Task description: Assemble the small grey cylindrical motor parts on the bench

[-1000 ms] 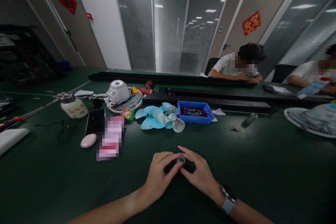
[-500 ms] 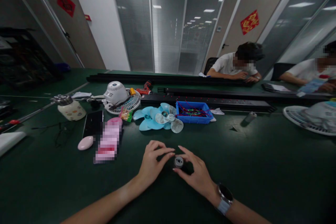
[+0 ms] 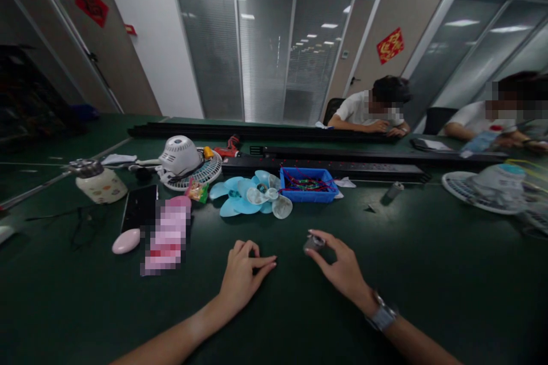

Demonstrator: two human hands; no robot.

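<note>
Between the thumb and fingers of my right hand point(image 3: 346, 267) is a small metal cylinder point(image 3: 314, 243), which looks like a small motor, held just above the green table. To its left, my left hand point(image 3: 242, 275) is closed in a pinch, thumb and index fingertips together. Something tiny and dark may be at those fingertips, too small to make out. The two hands are apart. Another small metal cylinder point(image 3: 392, 193) stands on the table beyond my right hand.
Ahead lie blue fan blades point(image 3: 240, 194) and a blue bin point(image 3: 308, 197) of wires. A white fan housing point(image 3: 177, 157), a red drill point(image 3: 229, 148), a phone point(image 3: 139, 208) and a pink case point(image 3: 126, 241) are at left. Black rails point(image 3: 334, 168) cross behind; two people sit at back right.
My right hand has moved away to the right with the metal cylinder, which is now tipped. The gap between my hands has widened; my left thumb and index finger stay pinched. The view has shifted slightly.
</note>
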